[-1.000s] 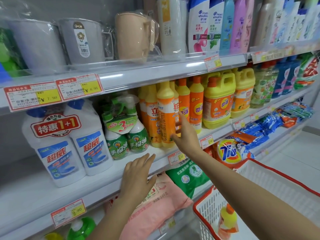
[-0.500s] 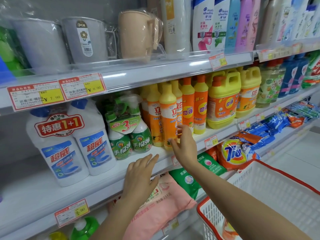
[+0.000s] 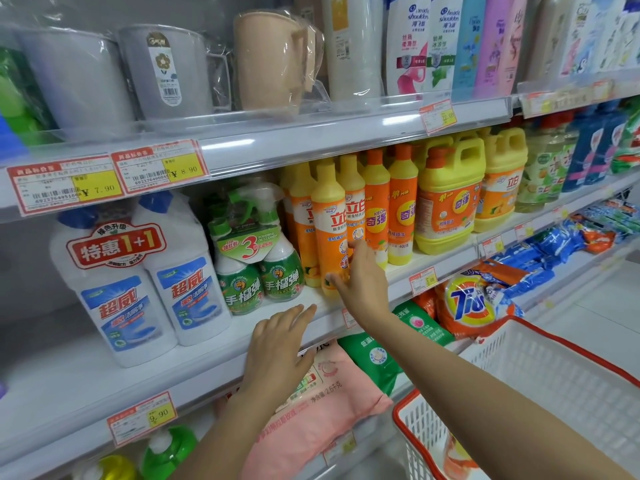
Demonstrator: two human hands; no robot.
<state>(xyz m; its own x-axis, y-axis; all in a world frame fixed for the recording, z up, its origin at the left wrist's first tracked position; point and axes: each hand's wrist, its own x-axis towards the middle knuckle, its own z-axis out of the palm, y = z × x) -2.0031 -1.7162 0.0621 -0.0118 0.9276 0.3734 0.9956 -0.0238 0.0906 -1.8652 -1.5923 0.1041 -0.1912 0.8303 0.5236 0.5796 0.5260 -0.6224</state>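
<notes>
right hand closes in on the front dish soap bottle

over the last second the right hand [image 3: 362,285] slides left from the bottles behind, and its spread fingers now lie against the lower label of the front dish soap bottle [image 3: 327,220], thumb low on its front, nothing curled round it yet. the bottle stands upright at the front edge of the middle shelf [image 3: 52,386]. the left hand [image 3: 277,348] hardly moves: flat, fingers straight, holding nothing, over the shelf lip. judged from this, a grasp comes next, perhaps toward the basket [image 3: 568,344].
</notes>
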